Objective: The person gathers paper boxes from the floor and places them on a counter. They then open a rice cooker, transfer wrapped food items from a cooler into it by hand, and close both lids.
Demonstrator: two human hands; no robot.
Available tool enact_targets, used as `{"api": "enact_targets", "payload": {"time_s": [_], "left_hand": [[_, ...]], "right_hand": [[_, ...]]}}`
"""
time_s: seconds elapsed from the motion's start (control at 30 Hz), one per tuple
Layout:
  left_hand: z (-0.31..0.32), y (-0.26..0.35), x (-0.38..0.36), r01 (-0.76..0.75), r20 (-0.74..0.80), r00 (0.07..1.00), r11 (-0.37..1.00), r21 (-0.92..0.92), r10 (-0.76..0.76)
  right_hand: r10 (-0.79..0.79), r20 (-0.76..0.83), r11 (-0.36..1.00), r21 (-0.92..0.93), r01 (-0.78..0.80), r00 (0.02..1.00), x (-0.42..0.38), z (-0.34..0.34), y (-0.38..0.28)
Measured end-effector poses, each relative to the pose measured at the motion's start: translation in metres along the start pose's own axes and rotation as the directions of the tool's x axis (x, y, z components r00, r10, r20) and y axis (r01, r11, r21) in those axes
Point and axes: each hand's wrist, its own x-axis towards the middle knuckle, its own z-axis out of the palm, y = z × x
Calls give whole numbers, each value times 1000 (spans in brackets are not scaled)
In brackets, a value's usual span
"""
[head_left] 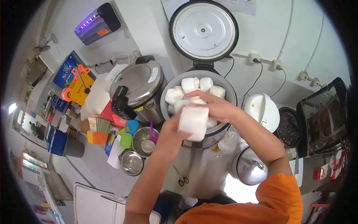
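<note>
My left hand (172, 134) is closed round the side of a square white wrapped packet (194, 123), held up in front of a large round cooker (233, 91). Just behind it, my right hand (216, 106) reaches over the cooker's mouth, fingers bent round another white packet (197, 100); its thumb side is partly hidden. Several similar white packets (190, 85) are piled inside the cooker. Its round lid (203, 44) stands open, tipped back against the wall.
Left of the open cooker stands a closed steel cooker (140, 82). Metal bowls (132, 162), one with a purple spoon (153, 132), sit nearby. Scissors (181, 177) lie on the counter in front. At the right are a lidded pot (251, 166), a plastic bag (223, 145) and a white rice cooker (257, 108).
</note>
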Motion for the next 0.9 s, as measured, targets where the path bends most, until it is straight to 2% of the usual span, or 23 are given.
{"api": "enact_targets", "payload": {"time_s": [0.03,0.07,0.1,0.13,0.17,0.2,0.23,0.27,0.3,0.33,0.4,0.43,0.47,0.53,0.6,0.63,0.67,0.73,0.77,0.8,0.83,0.87,0.9], "left_hand": [[8,3,11,-3,4,1000,1000,1,3],[16,6,20,-33,-44,999,999,-38,31],[20,7,25,-65,-96,994,995,-76,58],[18,6,26,-65,-98,994,995,-76,57],[10,3,25,-19,-105,994,969,-245,-7],[3,-1,25,27,-98,992,913,-406,-74],[-6,-10,27,22,-106,992,942,-335,-61],[-4,-10,29,28,-100,993,944,-330,-65],[-1,-11,30,8,-203,978,982,-187,-47],[0,-11,33,-5,-301,954,999,-40,-7],[2,-10,42,-2,-318,948,1000,21,9],[3,-10,48,2,-335,942,997,79,24],[4,-9,60,0,-341,940,997,72,24],[9,-5,90,61,-187,982,991,117,-39],[27,-12,131,62,-26,998,950,307,-57],[36,-23,156,-61,31,998,815,577,52],[43,-41,176,-179,117,983,592,786,142],[58,-72,201,-54,42,998,502,863,35],[63,-79,202,-68,85,995,275,959,-53],[65,-80,198,-69,84,996,279,958,-43],[67,-80,190,-188,169,972,105,977,165],[69,-80,182,-264,282,897,-98,959,340],[67,-78,177,-272,249,894,11,962,371]], "right_hand": [[-183,-24,979,-93,180,983,5,-3,7],[-186,-25,979,-94,183,982,13,-13,9],[-96,-254,991,-113,70,962,25,-26,1],[-7,-470,993,-104,-48,883,37,-40,-7],[2,-470,994,-96,-54,883,55,-58,-5],[-177,-436,883,-465,-53,882,78,-81,5],[-336,-337,639,-768,-50,880,94,-97,14],[-337,-345,643,-764,-53,876,101,-103,23],[-236,-147,521,-853,-3,961,104,-102,27],[-100,47,394,-916,83,994,109,-102,28],[-224,-28,184,-983,14,974,108,-94,34],[-376,-141,501,-862,73,916,105,-91,21],[-467,-292,739,-647,187,835,102,-92,5],[-318,-290,933,-263,244,902,72,-98,-37],[-508,-499,836,-482,263,702,78,-130,-55],[-551,-587,816,-528,235,593,87,-155,-60],[-592,-657,795,-573,201,468,96,-180,-65],[-682,-715,704,-699,-123,153,105,-218,-83],[-692,-706,696,-708,-121,154,106,-230,-93],[-613,-769,746,-639,-188,180,107,-240,-104],[-525,-827,787,-562,-255,201,111,-251,-110],[-525,-827,788,-562,-251,203,117,-260,-112],[-390,-853,891,-444,-90,346,123,-272,-112]]}}
